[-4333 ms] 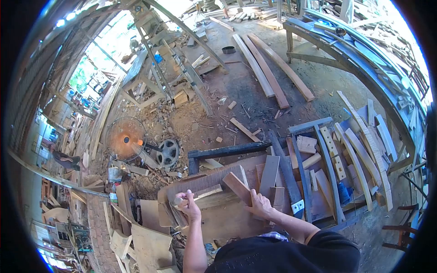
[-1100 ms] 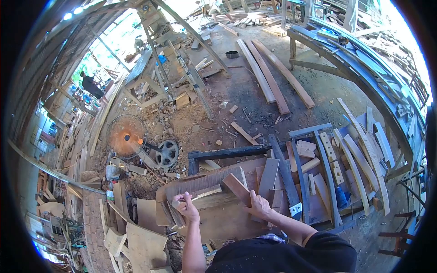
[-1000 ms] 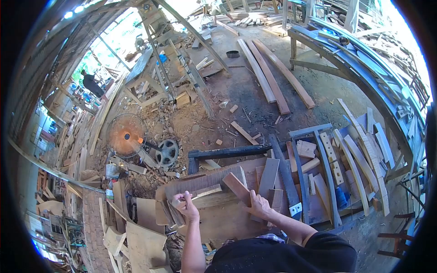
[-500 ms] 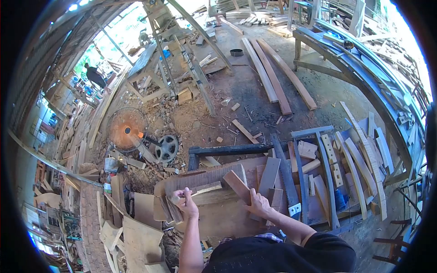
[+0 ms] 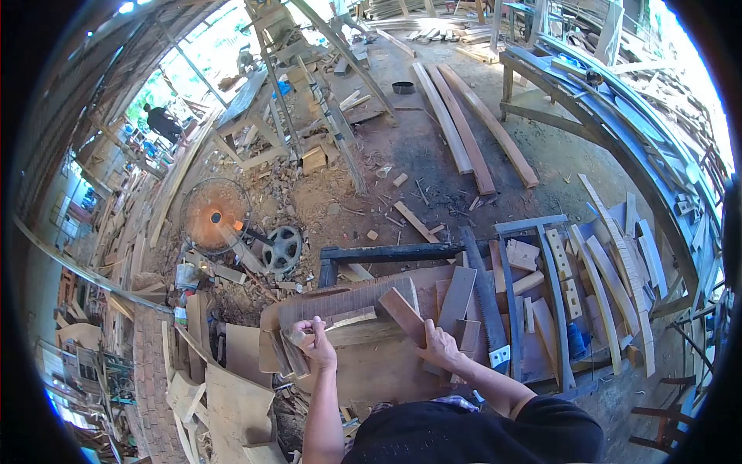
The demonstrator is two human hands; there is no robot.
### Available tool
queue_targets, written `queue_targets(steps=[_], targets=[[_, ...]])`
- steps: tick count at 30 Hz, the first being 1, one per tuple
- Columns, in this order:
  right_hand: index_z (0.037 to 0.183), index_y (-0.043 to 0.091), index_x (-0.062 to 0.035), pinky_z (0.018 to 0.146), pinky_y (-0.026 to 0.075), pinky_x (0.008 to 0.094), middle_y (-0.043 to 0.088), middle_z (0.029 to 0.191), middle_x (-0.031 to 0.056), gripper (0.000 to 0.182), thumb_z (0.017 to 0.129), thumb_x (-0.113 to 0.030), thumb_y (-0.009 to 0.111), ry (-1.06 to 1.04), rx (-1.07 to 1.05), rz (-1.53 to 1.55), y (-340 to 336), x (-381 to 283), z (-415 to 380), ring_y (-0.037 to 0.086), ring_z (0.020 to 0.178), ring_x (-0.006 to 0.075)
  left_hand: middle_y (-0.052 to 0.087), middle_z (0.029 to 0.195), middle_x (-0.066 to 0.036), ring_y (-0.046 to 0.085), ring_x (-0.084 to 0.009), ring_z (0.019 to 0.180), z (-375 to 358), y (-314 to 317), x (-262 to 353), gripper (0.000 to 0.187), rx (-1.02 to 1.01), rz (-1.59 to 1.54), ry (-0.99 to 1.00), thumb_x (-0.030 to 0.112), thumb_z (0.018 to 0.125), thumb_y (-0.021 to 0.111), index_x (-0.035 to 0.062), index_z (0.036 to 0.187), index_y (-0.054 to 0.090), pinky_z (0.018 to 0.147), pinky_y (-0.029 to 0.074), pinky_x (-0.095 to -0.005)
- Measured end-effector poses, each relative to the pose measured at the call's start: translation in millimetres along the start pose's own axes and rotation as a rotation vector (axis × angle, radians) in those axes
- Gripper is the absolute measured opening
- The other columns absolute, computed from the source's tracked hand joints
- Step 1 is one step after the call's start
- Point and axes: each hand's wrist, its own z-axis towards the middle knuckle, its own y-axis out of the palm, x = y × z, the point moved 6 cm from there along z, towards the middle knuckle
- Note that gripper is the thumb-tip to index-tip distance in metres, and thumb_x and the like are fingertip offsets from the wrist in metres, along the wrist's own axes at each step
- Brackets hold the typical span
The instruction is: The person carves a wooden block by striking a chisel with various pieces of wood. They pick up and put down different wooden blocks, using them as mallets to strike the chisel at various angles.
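Observation:
My left hand (image 5: 315, 346) is closed in a pinch at the near end of a narrow strip of wood (image 5: 352, 318), which points right over a wide board (image 5: 371, 352). The fingers partly hide that end. My right hand (image 5: 440, 346) is wrapped round the lower end of a flat brown wooden piece (image 5: 403, 312), tilted up to the left. Just beyond this hand, a darker flat board (image 5: 457, 299) lies on the work surface. A handsaw (image 5: 487, 301) with a pale handle end rests to the right of it.
Several curved wooden slats (image 5: 610, 282) lie at the right beside a grey wooden frame (image 5: 553, 301). A dark beam (image 5: 394, 254) runs along the far side. A fan (image 5: 216, 216) stands at the left. Long planks (image 5: 466, 127) lie on the floor. A person (image 5: 163, 124) is far back.
My hands and both wooden pieces keep nearly the same position. The person far back has leaned slightly to the right.

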Motion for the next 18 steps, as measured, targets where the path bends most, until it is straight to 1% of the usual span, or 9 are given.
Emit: queue_targets(steps=[2, 4, 9, 11, 13, 17, 18], targets=[[0.116, 0.036, -0.0014, 0.074, 0.053, 0.0499, 0.062, 0.095, 0.0274, 0.067, 0.076, -0.042, 0.072, 0.007, -0.005, 0.001, -0.5, -0.2, -0.1, 0.064, 0.087, 0.0433, 0.058, 0.074, -0.006, 0.057, -0.0105, 0.068, -0.1, -0.7, -1.7, 0.018, 0.006, -0.035, -0.022, 0.014, 0.093, 0.061, 0.0061, 0.089, 0.044, 0.065, 0.047, -0.0236], [0.117, 0.037, -0.0016, 0.074, 0.053, 0.0499, 0.061, 0.095, 0.0273, 0.067, 0.076, -0.041, 0.072, 0.012, -0.006, 0.002, 0.3, 0.4, 0.5, 0.064, 0.088, 0.0433, 0.058, 0.075, -0.006, 0.058, -0.0107, 0.068, 0.9, -1.5, -0.5, 0.019, -0.015, 0.022, 0.016, 0.014, 0.093, 0.061, 0.006, 0.089, 0.044, 0.064, 0.048, -0.0235], [0.118, 0.037, -0.0021, 0.075, 0.053, 0.0497, 0.061, 0.097, 0.0272, 0.066, 0.076, -0.04, 0.072, 0.029, -0.015, 0.014, -1.5, -1.3, -0.2, 0.064, 0.088, 0.0433, 0.057, 0.076, -0.006, 0.058, -0.011, 0.069, 3.0, -2.9, 0.3, 0.018, -0.004, 0.033, -0.003, 0.013, 0.093, 0.061, 0.0058, 0.089, 0.044, 0.065, 0.048, -0.0237], [0.112, 0.036, -0.0014, 0.075, 0.051, 0.0509, 0.061, 0.093, 0.0282, 0.066, 0.075, -0.04, 0.074, 0.014, 0.007, 0.018, -2.7, -2.4, -1.0, 0.063, 0.087, 0.0446, 0.056, 0.076, -0.005, 0.058, -0.011, 0.069, 4.0, -3.8, 1.9, 0.018, -0.001, 0.043, -0.014, 0.013, 0.092, 0.061, 0.0057, 0.089, 0.044, 0.065, 0.048, -0.0236], [0.112, 0.036, -0.0014, 0.076, 0.051, 0.0507, 0.061, 0.093, 0.0281, 0.066, 0.075, -0.04, 0.074, 0.01, 0.008, 0.016, -1.2, -1.6, -1.0, 0.063, 0.088, 0.0446, 0.055, 0.075, -0.004, 0.058, -0.0111, 0.069, 4.0, -4.0, 4.5, 0.018, 0.037, -0.066, -0.054, 0.012, 0.092, 0.061, 0.0058, 0.089, 0.044, 0.064, 0.047, -0.024], [0.112, 0.036, -0.0016, 0.077, 0.051, 0.0501, 0.061, 0.095, 0.0287, 0.066, 0.074, -0.039, 0.074, 0.019, 0.001, 0.008, -0.1, -1.7, -0.2, 0.062, 0.09, 0.0449, 0.055, 0.076, -0.005, 0.057, -0.0112, 0.068, 5.6, -6.9, 6.2, 0.018, 0.061, -0.113, -0.043, 0.011, 0.092, 0.061, 0.0058, 0.088, 0.044, 0.064, 0.048, -0.0244], [0.112, 0.036, -0.0016, 0.077, 0.051, 0.0501, 0.061, 0.095, 0.0287, 0.066, 0.074, -0.039, 0.074, 0.018, 0.002, 0.001, -0.9, -2.7, -0.2, 0.062, 0.09, 0.0449, 0.056, 0.074, -0.005, 0.059, -0.0113, 0.066, 6.4, -8.1, 4.5, 0.018, 0.071, -0.113, -0.034, 0.012, 0.091, 0.062, 0.0053, 0.087, 0.046, 0.062, 0.046, -0.024]])
